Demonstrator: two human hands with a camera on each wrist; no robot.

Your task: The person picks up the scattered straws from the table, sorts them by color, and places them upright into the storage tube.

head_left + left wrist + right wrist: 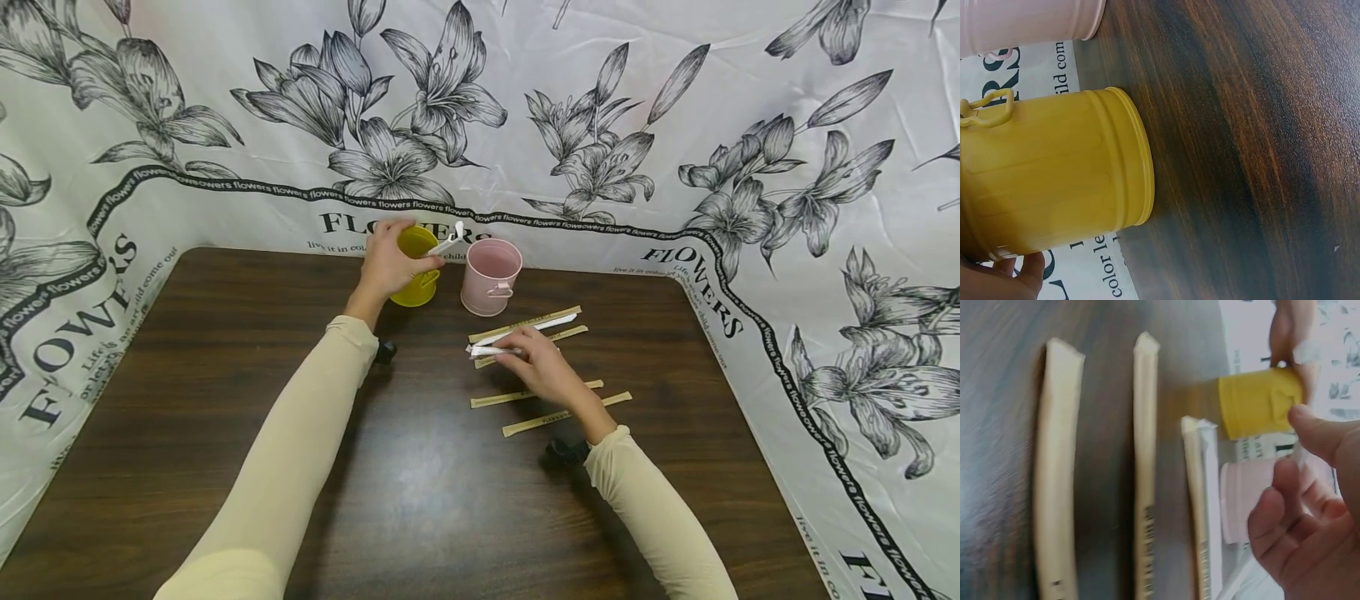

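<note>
Cream sleeves (292,450) reach in over the dark brown table (420,500) from the near edge. Four thin paper packets lie across it, slanting: the nearest brown packet (551,419), then a second brown packet (501,399) partly under the right hand (542,367). That hand pinches a short white packet (489,352) between thumb and fingers, its end pointing left, above a third brown packet (572,332). Just past it, a long white packet (553,322) lies beside the farthest brown packet (525,323). Beyond stands a pink bucket (480,287), upright, handle facing near. Just left of it, the left hand (392,260) grips the yellow bucket (411,295) at its rim, thumb by the handle; a white stick (448,243) leans out over the rim. Behind hangs a flower-printed cloth (517,175).
</note>
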